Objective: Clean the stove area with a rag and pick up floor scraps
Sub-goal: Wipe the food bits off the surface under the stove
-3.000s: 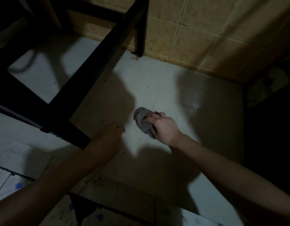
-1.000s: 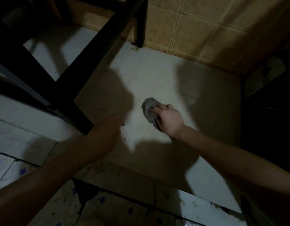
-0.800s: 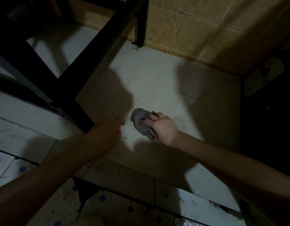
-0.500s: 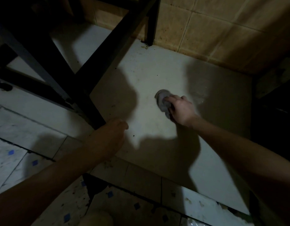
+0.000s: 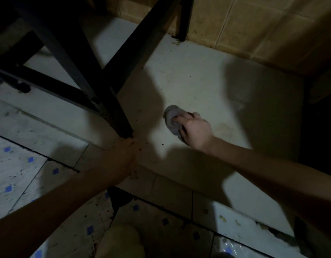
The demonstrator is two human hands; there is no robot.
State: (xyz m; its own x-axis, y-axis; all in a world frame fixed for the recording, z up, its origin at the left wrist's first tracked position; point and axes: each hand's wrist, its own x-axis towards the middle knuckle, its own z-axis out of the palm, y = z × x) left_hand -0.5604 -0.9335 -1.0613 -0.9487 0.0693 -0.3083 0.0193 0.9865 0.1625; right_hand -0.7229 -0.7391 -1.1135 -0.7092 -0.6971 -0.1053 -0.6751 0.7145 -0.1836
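**Rag down on the pale surface, beside the black frame**

My right hand (image 5: 195, 134) is clamped on the rag (image 5: 171, 119). The fingers are bent over the top of the bunched grey cloth and the thumb is tucked at its near edge, pressing it flat against the surface (image 5: 198, 86). The rag sits about mid-way across this pale slab, in the lit patch between two broad shadows. Its far edge pokes out past my fingertips, towards the frame.

My left hand (image 5: 122, 157) is low and in shadow, with its knuckles just at the foot of the nearest leg of the black frame (image 5: 112, 101). It is too dark there to tell whether its fingers are apart or closed on anything, or whether it touches the leg.

The black frame stands on the left part of the surface. Its bars cross overhead, and one more leg stands back against the wall tiles (image 5: 244, 25), which are tan and grimy along the bottom joint.

Small dark specks (image 5: 162, 144) lie scattered on the surface between my two hands and near the frame's foot. A faint yellowish stain (image 5: 224, 128) shows just to the right of my right hand.

Below the front edge of the surface lies the floor (image 5: 21, 174), white tiles with little blue diamonds, spotted with dirt. There are pale crumbs by the surface's lower right corner.
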